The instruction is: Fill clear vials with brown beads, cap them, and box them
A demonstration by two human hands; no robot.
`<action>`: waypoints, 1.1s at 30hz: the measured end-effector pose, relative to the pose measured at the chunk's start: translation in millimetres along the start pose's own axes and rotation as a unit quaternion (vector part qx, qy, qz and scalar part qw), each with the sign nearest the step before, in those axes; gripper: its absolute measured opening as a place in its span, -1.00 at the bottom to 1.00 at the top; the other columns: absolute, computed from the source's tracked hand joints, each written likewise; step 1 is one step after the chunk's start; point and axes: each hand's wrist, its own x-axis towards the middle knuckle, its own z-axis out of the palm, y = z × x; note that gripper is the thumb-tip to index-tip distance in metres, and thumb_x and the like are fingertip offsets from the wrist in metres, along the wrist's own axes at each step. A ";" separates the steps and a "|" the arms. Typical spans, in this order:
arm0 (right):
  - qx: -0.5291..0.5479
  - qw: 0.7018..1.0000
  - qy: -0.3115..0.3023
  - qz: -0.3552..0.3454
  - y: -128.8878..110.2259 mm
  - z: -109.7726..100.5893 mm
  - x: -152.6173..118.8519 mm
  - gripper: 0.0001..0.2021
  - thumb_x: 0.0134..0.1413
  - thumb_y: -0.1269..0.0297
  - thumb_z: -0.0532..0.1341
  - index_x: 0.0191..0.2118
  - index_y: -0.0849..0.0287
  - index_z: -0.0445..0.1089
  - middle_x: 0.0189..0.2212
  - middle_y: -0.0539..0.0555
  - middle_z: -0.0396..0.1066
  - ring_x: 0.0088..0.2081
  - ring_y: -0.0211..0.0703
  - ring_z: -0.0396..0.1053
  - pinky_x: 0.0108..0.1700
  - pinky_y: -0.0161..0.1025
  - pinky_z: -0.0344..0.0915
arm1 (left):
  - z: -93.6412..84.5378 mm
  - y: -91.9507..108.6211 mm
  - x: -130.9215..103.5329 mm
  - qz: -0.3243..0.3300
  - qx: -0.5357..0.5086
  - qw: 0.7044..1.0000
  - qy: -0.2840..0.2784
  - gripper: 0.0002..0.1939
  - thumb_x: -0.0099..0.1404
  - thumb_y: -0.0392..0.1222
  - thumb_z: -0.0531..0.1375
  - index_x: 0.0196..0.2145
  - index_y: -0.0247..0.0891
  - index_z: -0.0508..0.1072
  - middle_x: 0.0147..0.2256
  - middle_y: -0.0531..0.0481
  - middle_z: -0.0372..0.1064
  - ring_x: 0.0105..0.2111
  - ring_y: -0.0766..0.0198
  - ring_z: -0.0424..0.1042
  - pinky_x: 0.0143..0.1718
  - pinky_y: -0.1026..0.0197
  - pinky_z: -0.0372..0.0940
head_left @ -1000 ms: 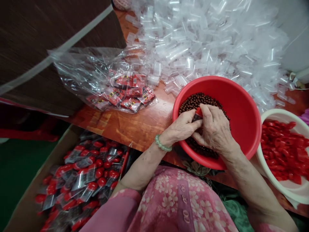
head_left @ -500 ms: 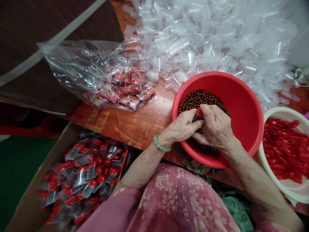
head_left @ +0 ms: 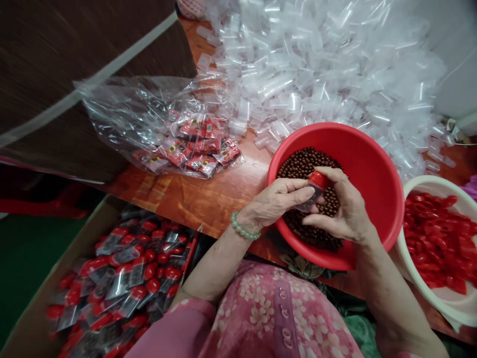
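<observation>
Small clear container (head_left: 307, 200) with a red cap (head_left: 317, 179), held above the dark brown beads (head_left: 307, 160) in the red bowl (head_left: 368, 166), right of the centre of the frame. The container lies tilted, its cap towards the upper right and its clear body towards the lower left.

Handling, as judged by eye: light, with a stiff, smooth plastic wall, probably somewhat slippery and not especially fragile. The flat sides of the body offer the surest hold, between thumb and fingers; the rounded cap suits a fingertip grip. Whether the cap is fully seated cannot be told.

The left hand (head_left: 274, 200) enters from the lower left and pinches the body, thumb on top and fingers partly hidden beneath. The right hand (head_left: 348, 206) is spread in a loose C, its forefinger close to the cap and its thumb apart, below the container; contact with the cap is unclear. The forearms converge from the lower edge of the frame, the left one bearing a green bracelet (head_left: 245, 229) at the wrist. The white basin (head_left: 401, 243) of loose red caps (head_left: 439, 233) stands beside the bowl, at the right edge.
</observation>
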 end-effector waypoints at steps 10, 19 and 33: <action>0.158 0.971 0.115 0.137 -2.4 -3.8 2.4 -0.83 0.21 0.23 0.38 -0.07 0.01 0.60 -0.28 0.04 0.59 -0.25 -0.14 0.55 -0.26 -0.20 0.51 | -0.1 2.4 1.6 -0.007 0.046 0.999 -0.019 -0.44 0.15 0.26 0.43 -0.17 -0.31 0.65 -0.24 -0.04 0.49 -0.27 0.38 0.42 -0.12 0.29 0.36; 0.168 0.978 0.086 0.089 -0.2 -10.9 2.9 -0.66 0.20 0.47 0.37 0.03 -0.06 0.59 -0.25 -0.01 0.60 -0.24 -0.21 0.54 -0.22 -0.26 0.47 | 2.5 4.8 2.8 0.009 0.107 0.994 -0.021 -0.46 0.23 0.27 0.35 -0.20 -0.35 0.60 -0.32 0.00 0.40 -0.30 0.37 0.34 -0.15 0.27 0.31; 0.044 0.999 0.024 0.017 0.0 -13.7 4.0 -0.58 0.24 0.43 0.34 0.19 0.03 0.45 -0.11 0.11 0.58 -0.11 -0.11 0.53 -0.06 -0.14 0.48 | 6.0 8.0 3.3 0.007 0.118 0.993 0.004 -0.46 0.24 0.28 0.33 -0.31 -0.35 0.50 -0.36 0.02 0.36 -0.34 0.38 0.33 -0.19 0.27 0.30</action>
